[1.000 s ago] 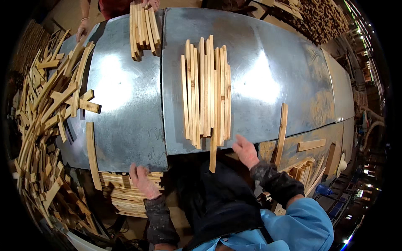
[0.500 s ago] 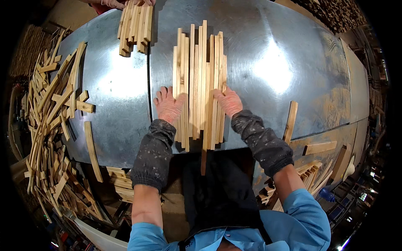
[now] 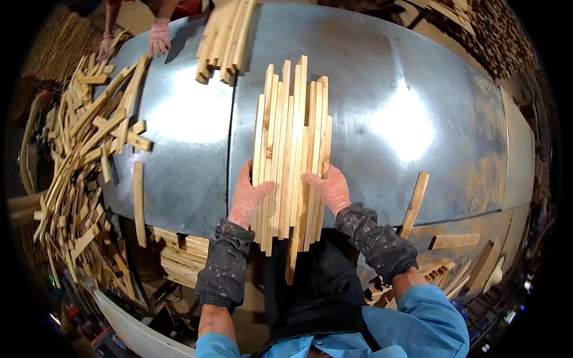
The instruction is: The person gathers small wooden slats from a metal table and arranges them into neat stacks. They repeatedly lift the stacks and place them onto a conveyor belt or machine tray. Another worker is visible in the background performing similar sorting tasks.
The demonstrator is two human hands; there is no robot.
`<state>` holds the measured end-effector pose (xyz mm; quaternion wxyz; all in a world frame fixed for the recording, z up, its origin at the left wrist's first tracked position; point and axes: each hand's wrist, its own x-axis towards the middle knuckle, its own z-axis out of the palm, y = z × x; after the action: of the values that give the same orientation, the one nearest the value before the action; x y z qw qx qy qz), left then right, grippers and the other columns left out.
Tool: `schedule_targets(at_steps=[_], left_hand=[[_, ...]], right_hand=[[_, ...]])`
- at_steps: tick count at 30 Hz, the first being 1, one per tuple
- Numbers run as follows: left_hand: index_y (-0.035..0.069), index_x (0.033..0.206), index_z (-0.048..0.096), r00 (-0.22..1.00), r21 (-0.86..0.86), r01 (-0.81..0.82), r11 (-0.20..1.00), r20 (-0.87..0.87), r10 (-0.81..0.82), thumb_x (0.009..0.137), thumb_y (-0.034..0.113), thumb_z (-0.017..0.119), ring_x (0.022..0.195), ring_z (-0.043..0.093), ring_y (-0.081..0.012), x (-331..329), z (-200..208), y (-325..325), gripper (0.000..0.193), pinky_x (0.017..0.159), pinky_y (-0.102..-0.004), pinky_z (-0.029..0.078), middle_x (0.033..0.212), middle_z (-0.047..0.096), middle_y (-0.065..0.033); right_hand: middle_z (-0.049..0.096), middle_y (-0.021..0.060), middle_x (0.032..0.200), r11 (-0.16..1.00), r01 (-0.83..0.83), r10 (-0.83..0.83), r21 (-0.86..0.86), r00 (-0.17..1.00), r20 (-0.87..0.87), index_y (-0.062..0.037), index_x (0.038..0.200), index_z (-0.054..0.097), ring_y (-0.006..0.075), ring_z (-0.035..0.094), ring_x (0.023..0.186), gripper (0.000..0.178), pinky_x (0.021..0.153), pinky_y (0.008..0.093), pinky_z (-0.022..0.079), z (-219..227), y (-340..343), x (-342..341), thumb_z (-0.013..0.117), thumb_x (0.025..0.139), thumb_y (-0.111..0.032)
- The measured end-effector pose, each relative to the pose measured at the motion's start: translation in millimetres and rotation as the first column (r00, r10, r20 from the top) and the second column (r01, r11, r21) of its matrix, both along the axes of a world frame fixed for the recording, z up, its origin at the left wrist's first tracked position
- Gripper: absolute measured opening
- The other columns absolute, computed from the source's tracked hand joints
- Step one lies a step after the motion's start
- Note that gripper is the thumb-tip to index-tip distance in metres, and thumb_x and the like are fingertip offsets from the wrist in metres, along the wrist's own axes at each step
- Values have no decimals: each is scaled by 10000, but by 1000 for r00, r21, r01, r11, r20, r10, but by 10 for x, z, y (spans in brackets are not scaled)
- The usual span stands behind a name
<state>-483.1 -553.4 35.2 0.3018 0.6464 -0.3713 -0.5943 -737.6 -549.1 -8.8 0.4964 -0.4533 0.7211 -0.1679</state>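
A bundle of long, narrow wooden strips [image 3: 285, 140] of uneven length lies in front of me at the near edge of the metal table [image 3: 364, 65]. My left hand [image 3: 249, 194], in a pinkish knit glove, grips the bundle's left side with the thumb over the top. Gloved alike, my right hand [image 3: 331, 188] clasps the right side, its thumb also on top. The strips sit side by side between my hands, and their near ends overhang the edge. One strip [image 3: 292, 265] sticks out farther toward me than the others.
A second bundle of strips [image 3: 225, 39] lies at the far side. At left is a tangled heap of loose wood [image 3: 89, 137], with a co-worker's gloved hand [image 3: 159, 39] beyond it. Single pieces lie at left [image 3: 139, 203] and right [image 3: 414, 203]. Stacked strips [image 3: 182, 253] stand below the table.
My hands have closed in on the bundle, narrowing its gaps, and drawn it toward me. The co-worker's hands have left the far bundle and moved left toward the heap. The view has shifted.
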Motion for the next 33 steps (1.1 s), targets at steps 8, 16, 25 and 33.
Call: schedule_targets(at_steps=[8,16,25,33], left_hand=[[49,1628,366,957,-284,-278,918,-1,289,803,77,862,1397,536,-294,660,886,1158,963,1197,-450,457,1529,516,-151],[104,1615,434,823,-540,-465,701,28,568,837,37,851,1340,585,-246,1203,1742,3124,885,1162,-425,490,1463,585,-89],[89,1654,359,626,-637,-662,395,-180,759,850,-14,814,1331,585,-227,1368,2684,6007,929,1125,-405,515,1468,576,-86],[99,1686,267,268,-800,-600,17,-181,946,918,138,854,1333,571,-232,1267,3325,7697,967,1107,-421,528,1475,561,-87]], right_hand=[[625,221,1304,966,-202,218,-159,972,87,-5,1487,583,359,624,1251,860,1081,455,520,803,367,757,848,852,-521],[634,166,1266,904,-297,416,-307,776,475,0,1461,598,317,656,1205,774,1045,446,543,1678,1451,1698,887,853,-382],[647,141,1200,599,-610,800,-519,483,355,11,1411,627,273,692,1104,730,969,406,578,2634,3584,2722,918,834,-328],[643,105,1110,99,-539,995,-836,77,68,-35,1419,641,211,685,961,694,868,370,595,3888,5067,3558,915,815,-237]])
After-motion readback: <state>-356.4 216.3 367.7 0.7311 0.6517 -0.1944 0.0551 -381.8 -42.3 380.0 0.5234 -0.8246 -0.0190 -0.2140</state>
